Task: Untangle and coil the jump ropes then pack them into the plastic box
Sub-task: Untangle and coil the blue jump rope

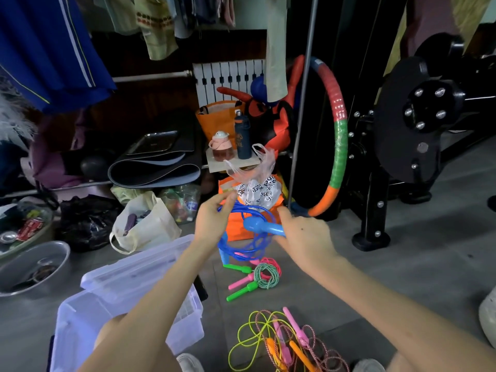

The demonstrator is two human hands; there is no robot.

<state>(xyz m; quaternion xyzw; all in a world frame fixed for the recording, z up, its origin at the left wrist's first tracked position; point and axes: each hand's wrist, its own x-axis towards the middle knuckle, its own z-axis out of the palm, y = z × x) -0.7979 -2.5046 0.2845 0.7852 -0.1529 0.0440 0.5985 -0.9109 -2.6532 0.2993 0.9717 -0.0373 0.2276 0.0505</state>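
Note:
A blue jump rope [247, 237] hangs in loops between my two hands above the floor. My left hand [214, 218] pinches its cord near the top. My right hand [303, 232] grips its blue handle [264, 227]. On the floor below lies a coiled green and pink rope [265, 273] with green and pink handles. A loose tangle of yellow, pink and orange ropes [284, 342] lies at the bottom centre. The clear plastic box [88, 318] stands open at lower left, its lid [134, 267] leaning behind it.
An orange bag [236, 232] with a plastic sack stands behind the blue rope. A striped hoop [339, 135] leans on black gym equipment [397, 146] at right. A cloth bag [145, 224], metal bowls [32, 267] and rolled mats [155, 167] crowd the left.

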